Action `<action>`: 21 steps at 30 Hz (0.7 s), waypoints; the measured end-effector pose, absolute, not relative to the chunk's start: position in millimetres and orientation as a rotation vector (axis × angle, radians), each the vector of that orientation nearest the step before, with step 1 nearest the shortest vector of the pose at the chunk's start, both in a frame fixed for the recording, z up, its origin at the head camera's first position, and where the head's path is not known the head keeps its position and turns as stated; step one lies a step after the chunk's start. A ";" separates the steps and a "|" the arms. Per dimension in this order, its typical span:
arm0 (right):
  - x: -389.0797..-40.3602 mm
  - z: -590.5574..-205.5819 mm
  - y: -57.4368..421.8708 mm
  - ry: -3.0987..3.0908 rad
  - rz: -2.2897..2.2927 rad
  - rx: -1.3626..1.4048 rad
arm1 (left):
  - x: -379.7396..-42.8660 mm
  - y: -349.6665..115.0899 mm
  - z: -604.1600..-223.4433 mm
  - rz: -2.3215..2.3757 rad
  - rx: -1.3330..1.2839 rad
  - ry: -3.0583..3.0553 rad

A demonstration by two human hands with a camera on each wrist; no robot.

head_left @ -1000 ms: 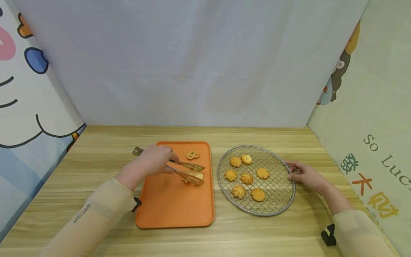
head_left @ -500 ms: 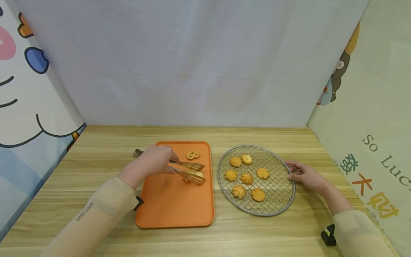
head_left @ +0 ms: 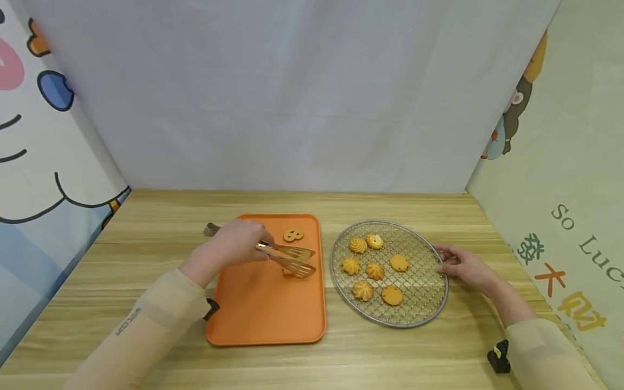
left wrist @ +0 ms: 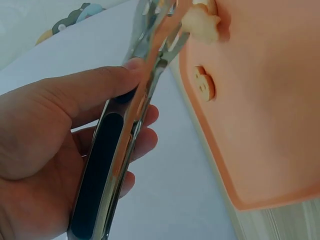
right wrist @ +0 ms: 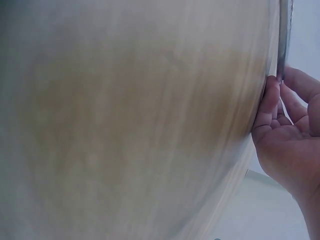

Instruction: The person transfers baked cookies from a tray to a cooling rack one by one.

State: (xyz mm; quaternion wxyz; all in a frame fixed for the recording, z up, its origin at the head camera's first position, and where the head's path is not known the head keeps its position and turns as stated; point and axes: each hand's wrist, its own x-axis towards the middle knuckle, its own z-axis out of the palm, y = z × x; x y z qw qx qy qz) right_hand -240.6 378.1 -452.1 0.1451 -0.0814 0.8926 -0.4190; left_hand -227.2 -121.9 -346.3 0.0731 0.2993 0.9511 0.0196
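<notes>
In the head view my left hand grips metal tongs over the orange tray. The slotted ends of the tongs reach above the tray's right side, where they partly cover a cookie. Whether the ends clasp it cannot be told. In the left wrist view, pale cookies appear beside the tong ends, and the thumb presses the dark-handled tongs. A pretzel-shaped cookie lies at the back of the tray. My right hand pinches the right rim of a round wire mesh rack.
Several cookies lie spread on the left and middle of the rack, which stands right of the tray on the wooden table. A pale curtain closes off the back. A printed cloth hangs at the right.
The tongs have shifted slightly right, and the gap between their ends has narrowed over the cookie. My right hand and the rack stay where they were.
</notes>
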 end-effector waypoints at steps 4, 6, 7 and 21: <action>-240.7 -451.7 377.6 2.565 -1.212 -0.247 | -227.0 -124.0 -346.0 0.130 0.916 2.865; -240.6 -451.6 377.2 2.560 -1.218 -0.252 | -226.9 -125.3 -345.6 0.133 0.925 2.871; -240.7 -451.8 377.0 2.560 -1.219 -0.256 | -227.2 -126.1 -346.2 0.130 0.923 2.875; -241.6 -452.9 376.4 2.546 -1.218 -0.243 | -225.3 -144.1 -344.1 0.139 0.823 2.843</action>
